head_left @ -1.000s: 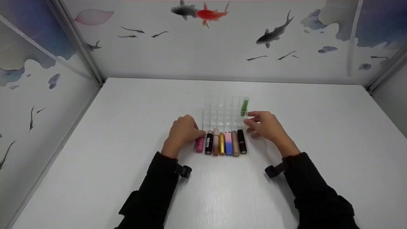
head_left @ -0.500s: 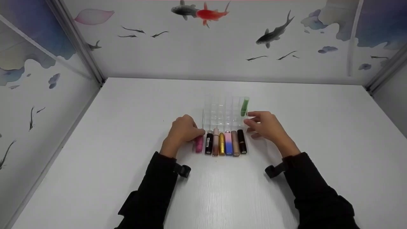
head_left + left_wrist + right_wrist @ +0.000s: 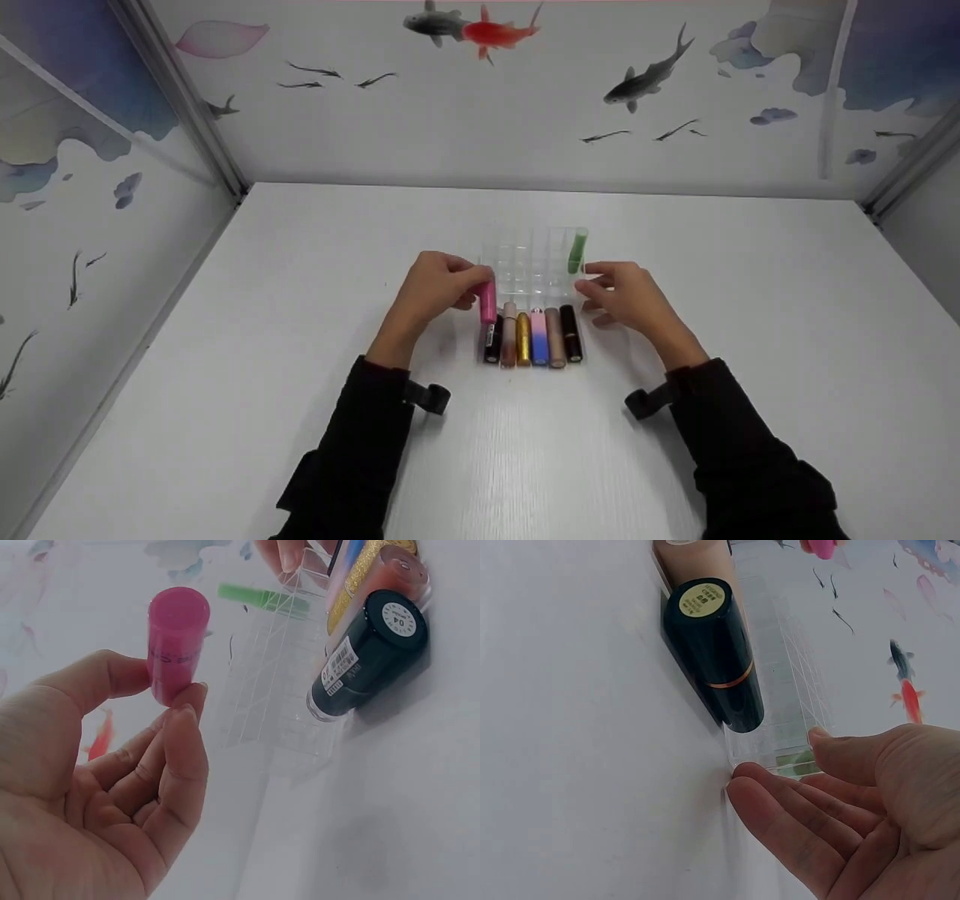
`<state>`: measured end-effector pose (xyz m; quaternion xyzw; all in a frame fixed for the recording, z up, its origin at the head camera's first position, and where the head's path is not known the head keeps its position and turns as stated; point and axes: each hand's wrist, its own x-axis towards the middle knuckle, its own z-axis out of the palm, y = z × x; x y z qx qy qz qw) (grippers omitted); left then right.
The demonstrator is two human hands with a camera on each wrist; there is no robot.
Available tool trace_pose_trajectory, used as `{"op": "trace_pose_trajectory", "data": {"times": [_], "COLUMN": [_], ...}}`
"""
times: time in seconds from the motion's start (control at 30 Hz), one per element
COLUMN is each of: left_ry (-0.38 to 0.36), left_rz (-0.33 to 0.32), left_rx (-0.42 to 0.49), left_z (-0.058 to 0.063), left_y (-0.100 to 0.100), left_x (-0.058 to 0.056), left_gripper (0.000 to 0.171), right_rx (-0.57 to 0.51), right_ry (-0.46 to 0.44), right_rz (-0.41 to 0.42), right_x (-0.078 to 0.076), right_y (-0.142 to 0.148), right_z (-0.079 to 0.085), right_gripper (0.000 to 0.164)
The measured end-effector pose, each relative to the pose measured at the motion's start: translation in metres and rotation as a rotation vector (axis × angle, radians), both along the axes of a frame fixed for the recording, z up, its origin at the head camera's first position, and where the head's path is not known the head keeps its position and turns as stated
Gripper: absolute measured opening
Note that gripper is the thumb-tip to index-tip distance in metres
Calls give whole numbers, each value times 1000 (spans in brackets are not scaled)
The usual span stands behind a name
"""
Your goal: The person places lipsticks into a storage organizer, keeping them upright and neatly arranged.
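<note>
My left hand (image 3: 442, 285) pinches a pink lipstick tube (image 3: 487, 302) between thumb and fingertips. In the head view it is raised over the left end of the lipstick row, its lower end overlapping a black tube (image 3: 493, 345). The left wrist view shows the pink tube's round end tilted toward the camera. Behind the row stands a clear divided organizer (image 3: 517, 277); a green tube (image 3: 577, 251) leans in its back right compartment. My right hand (image 3: 626, 296) rests at the organizer's right side, fingers fairly straight and touching its edge near a black lipstick (image 3: 716, 652).
Along the organizer's front lie a pale-capped gloss tube (image 3: 509, 337), a gold tube (image 3: 523, 341), a pink-and-blue tube (image 3: 539, 339) and a beige tube (image 3: 555, 341). White panels with painted fish (image 3: 499, 34) enclose the white table (image 3: 337, 247) at the back and sides.
My left hand has lifted the pink lipstick tube off the left end of the row and carried it forward and slightly right, toward the organizer. The right hand has stayed put.
</note>
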<state>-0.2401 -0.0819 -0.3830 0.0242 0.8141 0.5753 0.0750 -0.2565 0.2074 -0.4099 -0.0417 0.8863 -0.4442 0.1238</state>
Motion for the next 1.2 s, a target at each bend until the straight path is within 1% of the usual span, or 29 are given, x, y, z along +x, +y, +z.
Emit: {"op": "trace_pose_trajectory", "data": {"times": [0.07,0.17,0.3,0.37,0.4,0.47,0.6,0.67,0.73,0.77,0.83,0.93,1.03,1.2], "left_ry": [0,7,24,35,41,51,78,94,110,117,127,136,136,125], "left_rz": [18,35,39,40,40,41,40,41,38,35,21,-16,-48,-66], "left_rx": [62,121,205,245,261,292,353,382,408,421,443,476,494,503], "left_z": [-1,-1,0,0,0,0,-1,-2,-2,-2,-3,-3,-3,-5], "left_y": [2,4,6,7,7,8,10,11,12,13,14,15,17,20], "left_x": [-1,-1,-1,-1,-1,-1,-1,-1,-1,-1,-1,0,1,1], "left_gripper": [33,34,32,30,30,29,26,26,26,26,27,28,28,29], "right_rx": [-2,-1,28,49,59,68,23,-19,-49,-60,-65,-50,-44,-93], "right_ry": [11,17,20,54,86,184,432,527,584,596,592,547,502,480], "right_rz": [6,6,6,0,-7,-28,-62,-42,10,42,108,189,236,268], "right_x": [0,1,2,4,5,7,12,16,19,21,24,26,27,27], "right_y": [0,-1,-1,-1,0,1,-2,-8,-14,-18,-24,-33,-38,-41], "right_z": [0,1,5,10,12,17,27,31,34,35,36,34,30,27], "right_gripper": [50,50,51,51,50,45,35,33,31,32,35,43,46,37]}}
